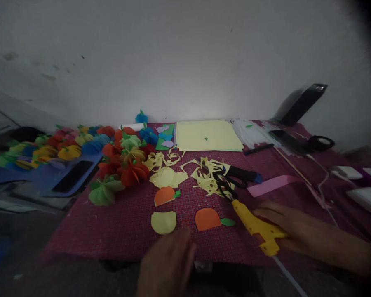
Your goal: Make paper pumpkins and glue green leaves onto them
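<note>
My left hand is at the front edge of the table, its blurred fingers loosely stretched, with nothing seen in them. Just beyond its fingertips lies a small stack of pale yellow paper half-rounds. My right hand lies with fingers extended along the far side of a yellow glue gun, whose nozzle points away to the left. An orange paper half-round with a green leaf lies between my hands. Behind is another orange half-round with a green piece. Black-handled scissors lie near the nozzle.
Finished paper pumpkins in several colours crowd the left side. Yellow paper scraps lie mid-table. Yellow sheets rest against the wall. At right are a pink strip, black tape, cords and a dark phone.
</note>
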A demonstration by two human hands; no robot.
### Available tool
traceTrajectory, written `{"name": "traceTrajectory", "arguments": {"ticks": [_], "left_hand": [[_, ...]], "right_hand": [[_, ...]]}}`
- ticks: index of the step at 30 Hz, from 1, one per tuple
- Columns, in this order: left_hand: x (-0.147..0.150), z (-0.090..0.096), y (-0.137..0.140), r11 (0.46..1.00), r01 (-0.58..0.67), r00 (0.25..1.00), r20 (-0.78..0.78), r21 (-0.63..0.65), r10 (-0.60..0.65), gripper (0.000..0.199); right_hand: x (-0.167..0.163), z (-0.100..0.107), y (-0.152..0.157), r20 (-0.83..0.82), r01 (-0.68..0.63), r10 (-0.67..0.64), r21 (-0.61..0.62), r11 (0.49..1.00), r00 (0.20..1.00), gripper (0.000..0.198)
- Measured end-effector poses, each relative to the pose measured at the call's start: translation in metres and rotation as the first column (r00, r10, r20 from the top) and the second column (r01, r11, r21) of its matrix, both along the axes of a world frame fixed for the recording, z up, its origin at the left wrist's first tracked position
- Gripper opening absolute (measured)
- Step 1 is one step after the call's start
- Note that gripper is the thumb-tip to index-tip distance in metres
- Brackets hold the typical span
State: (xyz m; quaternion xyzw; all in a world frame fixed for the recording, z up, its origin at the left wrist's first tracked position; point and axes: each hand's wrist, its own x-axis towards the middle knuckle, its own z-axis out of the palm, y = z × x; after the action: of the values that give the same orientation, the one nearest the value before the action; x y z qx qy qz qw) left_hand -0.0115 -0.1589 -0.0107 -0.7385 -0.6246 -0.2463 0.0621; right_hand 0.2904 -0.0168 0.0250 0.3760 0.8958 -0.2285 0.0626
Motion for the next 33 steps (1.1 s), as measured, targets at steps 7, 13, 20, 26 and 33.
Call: {"name": "traceTrajectory", "arguments": {"ticks": [7, 13, 20, 26, 33], "left_hand": [[-0.075, 0.016, 0.022, 0.93, 0.008, 0.998, -0.058, -0.367, -0.032, 0.04], [-0.076, 0.017, 0.034, 0.878, 0.004, 1.0, 0.005, -0.479, -0.002, 0.036], [-0.078, 0.026, 0.044, 0.832, 0.008, 0.998, 0.06, -0.555, 0.03, 0.026], [-0.073, 0.037, 0.049, 0.782, -0.009, 0.996, 0.063, -0.623, 0.062, 0.022], [-0.077, 0.036, 0.054, 0.757, -0.035, 0.995, 0.049, -0.652, 0.088, 0.018]], "right_hand": [[0.03, -0.023, -0.004, -0.019, 0.024, -0.026, -0.073, 0.997, 0.999, 0.051], [0.031, -0.005, -0.004, -0.083, 0.029, -0.041, -0.143, 0.989, 0.996, 0.052], [0.044, 0.005, -0.008, -0.111, 0.045, -0.067, -0.182, 0.982, 0.992, 0.051], [0.078, -0.04, 0.003, -0.123, 0.182, -0.187, -0.05, 0.982, 0.975, 0.051], [0.102, -0.064, 0.011, -0.187, 0.269, -0.239, 0.156, 0.95, 0.953, 0.067]]}}
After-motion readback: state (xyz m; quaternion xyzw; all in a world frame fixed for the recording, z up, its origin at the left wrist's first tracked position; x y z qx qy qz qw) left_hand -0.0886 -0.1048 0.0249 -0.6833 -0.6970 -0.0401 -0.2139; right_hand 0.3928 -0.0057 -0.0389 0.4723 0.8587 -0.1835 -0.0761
